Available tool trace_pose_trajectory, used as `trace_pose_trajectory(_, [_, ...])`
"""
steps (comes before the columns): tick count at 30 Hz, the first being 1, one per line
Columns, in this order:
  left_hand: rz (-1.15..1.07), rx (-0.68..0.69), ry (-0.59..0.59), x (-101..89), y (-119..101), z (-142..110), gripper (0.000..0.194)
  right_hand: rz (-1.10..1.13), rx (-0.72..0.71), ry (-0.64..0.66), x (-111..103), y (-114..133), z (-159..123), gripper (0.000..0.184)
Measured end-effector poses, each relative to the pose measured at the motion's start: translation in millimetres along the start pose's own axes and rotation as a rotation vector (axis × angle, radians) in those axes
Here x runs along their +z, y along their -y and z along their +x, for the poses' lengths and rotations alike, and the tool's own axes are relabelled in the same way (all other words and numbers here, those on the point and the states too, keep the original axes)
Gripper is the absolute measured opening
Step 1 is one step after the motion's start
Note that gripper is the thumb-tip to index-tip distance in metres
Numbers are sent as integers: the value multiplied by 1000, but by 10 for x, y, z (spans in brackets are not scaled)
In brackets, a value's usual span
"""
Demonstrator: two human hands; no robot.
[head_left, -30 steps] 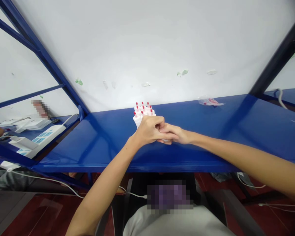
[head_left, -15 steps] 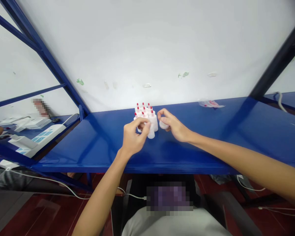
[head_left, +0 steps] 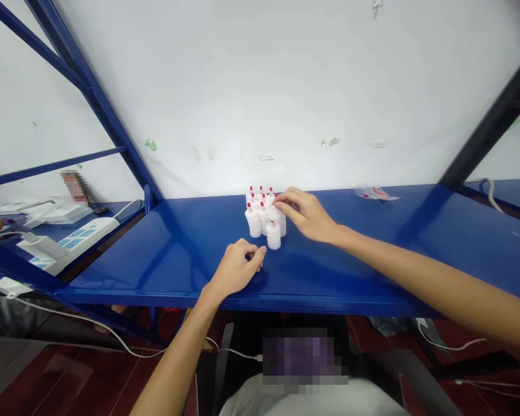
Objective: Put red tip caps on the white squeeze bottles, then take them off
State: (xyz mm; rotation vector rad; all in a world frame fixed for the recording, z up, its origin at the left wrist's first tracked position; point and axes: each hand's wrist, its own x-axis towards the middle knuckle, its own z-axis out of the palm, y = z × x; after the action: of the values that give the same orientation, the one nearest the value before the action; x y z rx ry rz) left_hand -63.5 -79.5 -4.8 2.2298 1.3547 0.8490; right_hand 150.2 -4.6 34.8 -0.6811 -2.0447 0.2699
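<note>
White squeeze bottles with red tips (head_left: 253, 222) stand upright in a tight cluster on the blue table (head_left: 190, 254). One squeeze bottle (head_left: 274, 237) stands at the front of the group. My right hand (head_left: 305, 212) is at the cluster's right side, thumb and fingers pinched on a white squeeze bottle (head_left: 276, 212) that overlaps the bottles behind it; its tip is hidden. My left hand (head_left: 239, 267) rests low over the table, left of the front bottle and apart from it. Its fingers are curled with nothing visible in them.
A clear plastic bag with red bits (head_left: 376, 193) lies at the back right. Blue frame posts (head_left: 108, 124) rise at the left, and a dark post (head_left: 481, 115) at the right. A white power strip (head_left: 75, 245) sits on the neighbouring table.
My left hand has let go of the front bottle and drawn back toward the table's near edge. My right hand has moved its bottle up against the cluster. The view has shifted slightly.
</note>
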Motion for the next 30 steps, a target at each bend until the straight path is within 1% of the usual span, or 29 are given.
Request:
trace_pose_trajectory(2, [53, 23, 9, 15, 17, 11, 52, -27, 20, 87, 4, 20, 8, 25])
trace_pose_trajectory(4, [132, 47, -13, 25, 27, 18, 51, -65, 34, 182, -2, 44, 6, 27])
trace_pose_trajectory(5, [170, 64, -34, 29, 29, 20, 50, -83, 39, 200, -10, 50, 3, 27])
trace_pose_trajectory(7, [225, 93, -81, 36, 25, 20, 50, -113, 41, 154, -38, 41, -11, 28])
trace_pose_trajectory(10, [227, 84, -110, 39, 7, 16, 50, -129, 10, 12, -78, -38, -70, 29])
trace_pose_trajectory(12, [154, 53, -102, 36, -6, 14, 42, -118, -3, -35, -75, -111, -139, 31])
trace_pose_trajectory(13, [108, 43, -103, 36, -11, 13, 35, -101, 5, -35, -60, -142, -178, 30])
trace_pose_trajectory(15, [42, 42, -120, 38, -12, 13, 20, -51, 48, 12, -7, -173, -248, 26])
trace_pose_trajectory(16, [32, 51, -130, 40, -8, 13, 17, -27, 73, 55, 27, -169, -275, 26])
trace_pose_trajectory(19, [40, 83, -146, 43, 13, 18, 18, 9, 127, 197, 123, -101, -317, 32])
trace_pose_trajectory(22, [4, 108, -151, 9, 26, 25, 24, 13, 166, 267, 175, -35, -329, 36])
trace_pose_trajectory(24, [-31, 162, -130, -42, 25, 26, 25, 33, 177, 263, 182, -21, -340, 36])
trace_pose_trajectory(26, [-76, 266, -86, -102, 19, 18, 23, 65, 167, 255, 176, -20, -357, 33])
trace_pose_trajectory(28, [-134, 375, -51, -153, 18, 1, 20, 95, 150, 269, 166, -12, -374, 32])
trace_pose_trajectory(30, [-189, 429, -45, -177, 27, -21, 17, 127, 138, 294, 159, 9, -387, 32])
